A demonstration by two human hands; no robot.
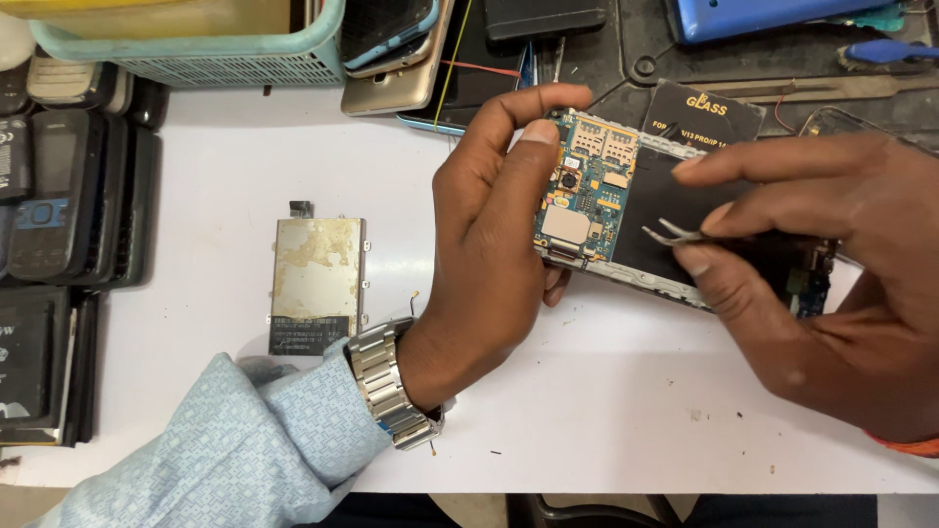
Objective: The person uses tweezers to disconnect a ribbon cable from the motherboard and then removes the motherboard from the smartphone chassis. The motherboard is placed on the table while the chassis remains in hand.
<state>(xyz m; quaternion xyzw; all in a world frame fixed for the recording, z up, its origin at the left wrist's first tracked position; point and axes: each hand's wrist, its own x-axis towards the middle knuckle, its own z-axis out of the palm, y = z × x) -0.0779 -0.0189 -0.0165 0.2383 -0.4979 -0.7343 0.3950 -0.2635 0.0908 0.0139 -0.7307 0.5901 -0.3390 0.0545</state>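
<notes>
- I see my left hand (pixel 489 244) wrapped around the left end of the opened phone (pixel 646 220), thumb on the near edge and fingertips curled over the far edge, so the fingers are closed and gripping it.
- The phone is lifted just above the white table (pixel 606 391), tilted slightly, its back cover off, with the blue-green circuit board (pixel 587 196) and the black battery bay exposed.
- My right hand (pixel 831 284) pinches a pair of metal tweezers (pixel 673 233) between thumb and forefinger; the tips point at the black area beside the board. Those fingers are closed on the tool, and the remaining ones spread over the phone's right end.
- I judge the phone light and stiff but fragile: the bare board, its small connectors and the camera module would not tolerate pressure or scraping.
- The safest hold looks to be the frame's long edges, as the left hand has it, keeping skin off the components.
- The smooth frame could slip in a loose pinch, so a firm edge grip seems wise.
- A flat metal-cased battery (pixel 318 284) with patchy residue lies on the table, well apart to the left, near my light blue sleeve (pixel 245 440) and steel wristwatch (pixel 386 381).
- Stacks of old handsets (pixel 68 196) line the left side; a teal basket (pixel 235 49) sits at the far edge.
</notes>
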